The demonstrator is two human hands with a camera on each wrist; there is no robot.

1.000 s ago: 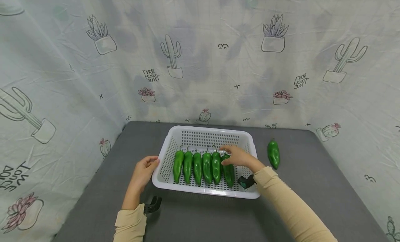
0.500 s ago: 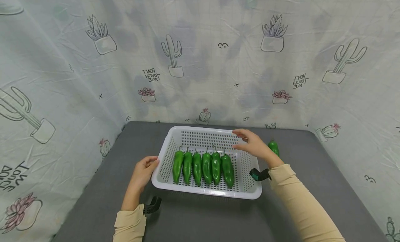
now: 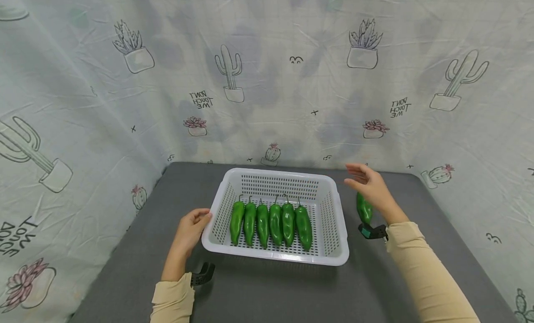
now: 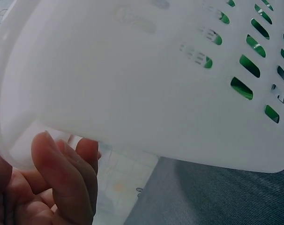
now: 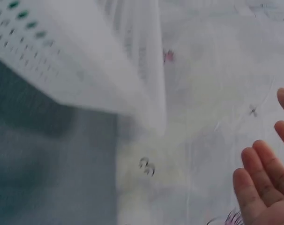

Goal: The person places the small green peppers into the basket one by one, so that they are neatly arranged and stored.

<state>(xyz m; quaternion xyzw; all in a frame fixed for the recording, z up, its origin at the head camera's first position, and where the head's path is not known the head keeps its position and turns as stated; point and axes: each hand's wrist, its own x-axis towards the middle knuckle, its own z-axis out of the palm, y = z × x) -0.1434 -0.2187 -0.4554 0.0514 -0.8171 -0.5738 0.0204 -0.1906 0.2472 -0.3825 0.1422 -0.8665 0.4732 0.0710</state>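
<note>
A white perforated plastic basket (image 3: 275,256) holds several long green peppers (image 3: 263,225), lined up side by side with their stems toward the far side. My left hand (image 3: 193,228) grips the basket's left rim; in the left wrist view the curled fingers (image 4: 64,176) are at its edge. To the right of the basket, my right hand (image 3: 373,188) is in the air with fingers extended and nothing held. Partly hidden beneath it, a single green pepper (image 3: 364,209) lies on the table. The right wrist view shows spread fingers (image 5: 261,171) apart from the basket.
The dark grey table (image 3: 267,295) extends around the basket. A pale curtain (image 3: 267,91) printed with cacti and succulents hangs behind and on both sides. Each wrist carries a black strap-on device (image 3: 203,274).
My right hand has moved from the rightmost pepper in the basket, over the right rim, to above the loose pepper. My left hand stays at the left rim.
</note>
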